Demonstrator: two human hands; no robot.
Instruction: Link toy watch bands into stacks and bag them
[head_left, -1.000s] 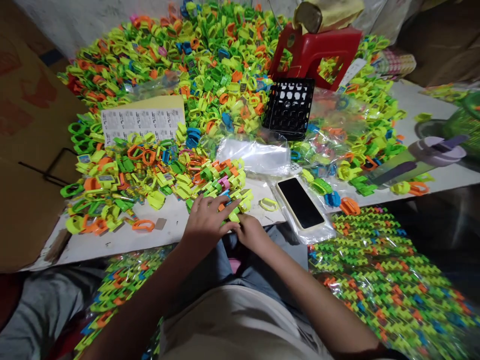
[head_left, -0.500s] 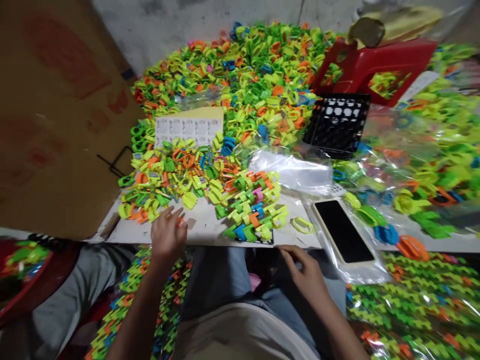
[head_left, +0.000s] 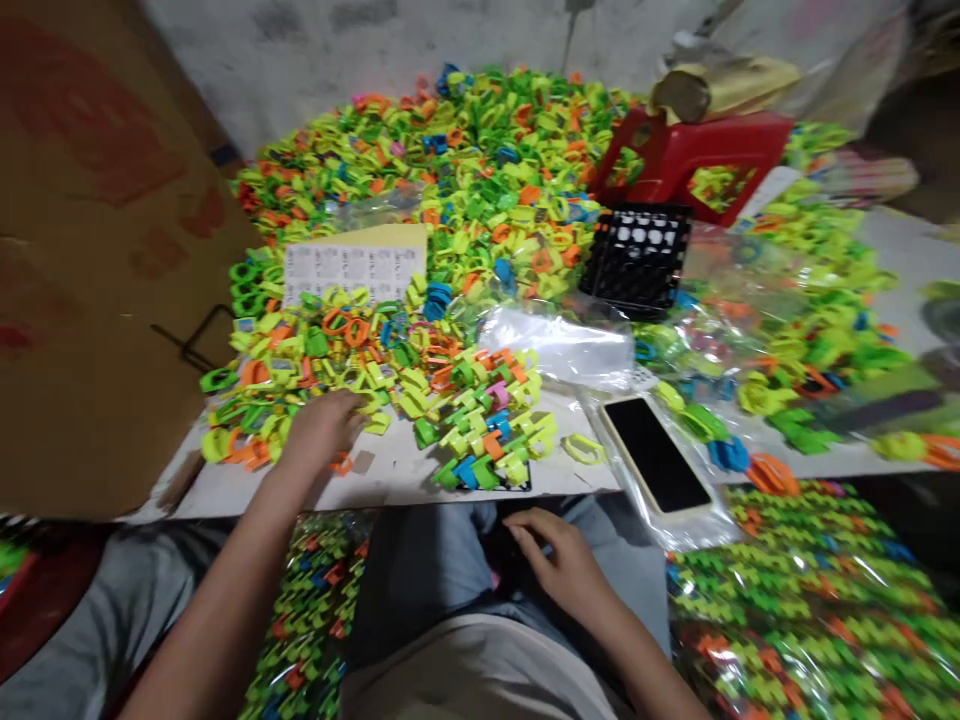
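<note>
My left hand (head_left: 324, 428) has quit the stack (head_left: 496, 424) for loose bands (head_left: 316, 343), centre-left, grip unclear; my right hand (head_left: 561, 562), lower centre, hangs open

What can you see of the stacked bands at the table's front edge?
The stacked bands stand in tight slanting rows, mostly yellow and green, with some orange, blue and pink. They look like glossy, curved plastic. What looks like a black tray shows under the near right corner. They sit at the near edge of the table, the loose pile close by on their left. The left hand and right hand are both apart from them.
</note>
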